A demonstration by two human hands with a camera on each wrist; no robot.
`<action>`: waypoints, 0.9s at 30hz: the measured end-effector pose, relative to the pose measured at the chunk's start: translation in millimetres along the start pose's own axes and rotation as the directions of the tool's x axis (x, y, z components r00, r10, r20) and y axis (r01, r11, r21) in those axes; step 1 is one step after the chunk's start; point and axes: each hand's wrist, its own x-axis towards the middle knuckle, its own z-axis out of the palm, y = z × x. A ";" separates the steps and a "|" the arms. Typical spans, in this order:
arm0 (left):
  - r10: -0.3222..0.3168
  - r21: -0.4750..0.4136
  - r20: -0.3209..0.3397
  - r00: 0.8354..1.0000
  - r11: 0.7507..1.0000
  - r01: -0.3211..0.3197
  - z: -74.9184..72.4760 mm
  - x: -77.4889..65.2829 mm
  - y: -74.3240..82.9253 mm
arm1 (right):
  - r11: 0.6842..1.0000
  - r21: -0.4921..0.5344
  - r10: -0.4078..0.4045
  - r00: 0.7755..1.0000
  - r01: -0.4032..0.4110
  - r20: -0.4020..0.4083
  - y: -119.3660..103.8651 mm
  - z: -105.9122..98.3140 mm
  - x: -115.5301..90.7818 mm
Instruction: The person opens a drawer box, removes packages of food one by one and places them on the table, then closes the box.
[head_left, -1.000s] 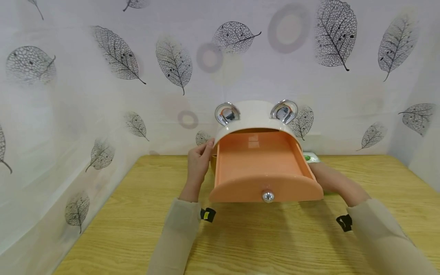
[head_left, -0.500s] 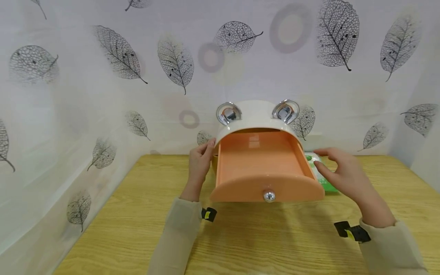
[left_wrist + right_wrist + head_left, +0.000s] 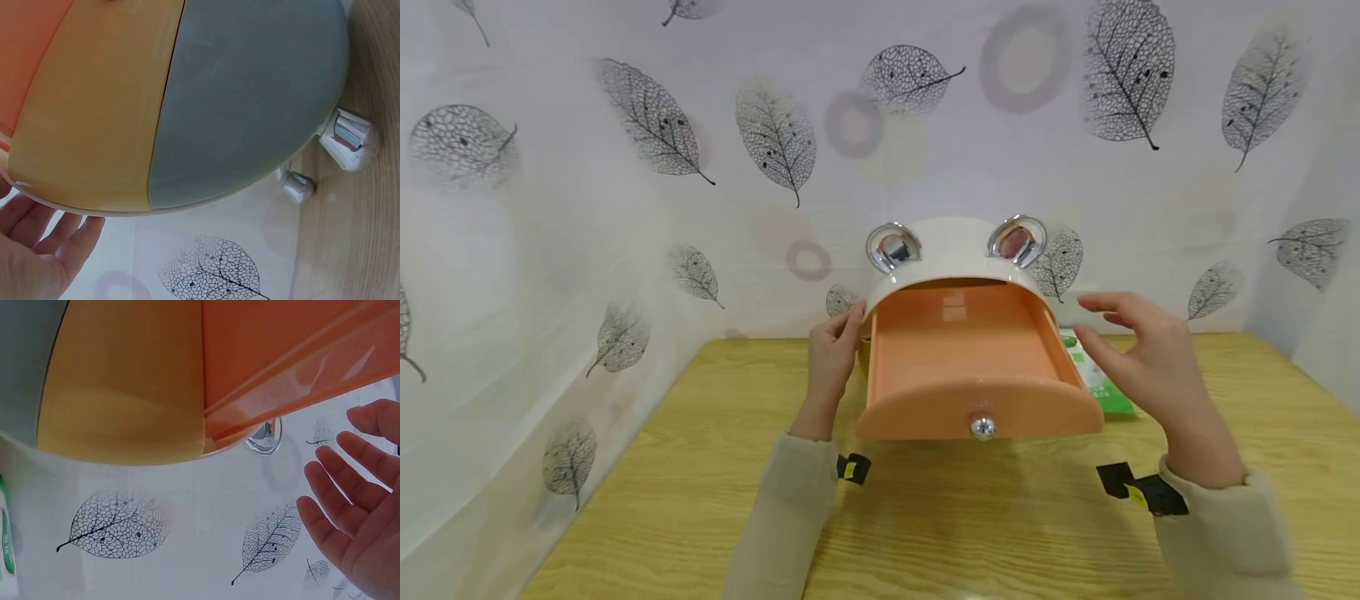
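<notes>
A rounded white desktop drawer box (image 3: 955,236) with shiny silver ear-like rings stands on the table. Its top orange drawer (image 3: 962,342) is pulled far out and holds nothing; a silver knob (image 3: 982,427) sits on its front. Below it are a yellow drawer (image 3: 94,119) and a grey-green drawer (image 3: 250,100), both closed. My left hand (image 3: 832,354) holds the box's left side near the front rim, thumb at the edge and fingers against the outer shell. My right hand (image 3: 1150,358) is raised beside the drawer's right wall, fingers spread and loosely bent, holding nothing.
A green and white packet (image 3: 1101,385) lies on the wooden table (image 3: 700,467) right of the box, partly hidden by the drawer and my right hand. Behind stands a pale leaf-print backdrop (image 3: 805,50). Silver feet (image 3: 350,139) support the box.
My right hand came out from behind the drawer's right side, uncovering the packet, then rose slightly. My left hand and the pulled-out drawer have stayed in place.
</notes>
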 end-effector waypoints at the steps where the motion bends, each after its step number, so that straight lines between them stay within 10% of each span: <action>1: -0.004 -0.002 0.001 1.000 1.000 0.004 0.0 -1.7 4.1 | 1.000 0.005 -0.008 1.000 0.008 -0.011 -1.7 0.4 1.4; 9: -0.017 0.004 0.005 1.000 1.000 0.017 0.3 -9.8 22.7 | 0.993 0.022 -0.109 0.987 0.113 -0.117 -17.0 -4.3 4.6; 15: -0.020 0.010 0.011 1.000 1.000 0.020 -0.7 -5.8 13.3 | 0.946 0.078 -0.282 0.916 0.315 -0.284 -43.3 -5.0 2.5; 22: -0.022 -0.007 0.010 1.000 1.000 0.022 -1.9 3.4 -6.0 | 0.841 0.147 -0.441 0.817 0.521 -0.371 -59.7 4.5 -9.4; 27: -0.022 0.010 -0.001 1.000 1.000 0.022 -0.7 3.6 -7.4 | 0.720 0.245 -0.607 0.760 0.649 -0.232 -53.9 16.5 -23.4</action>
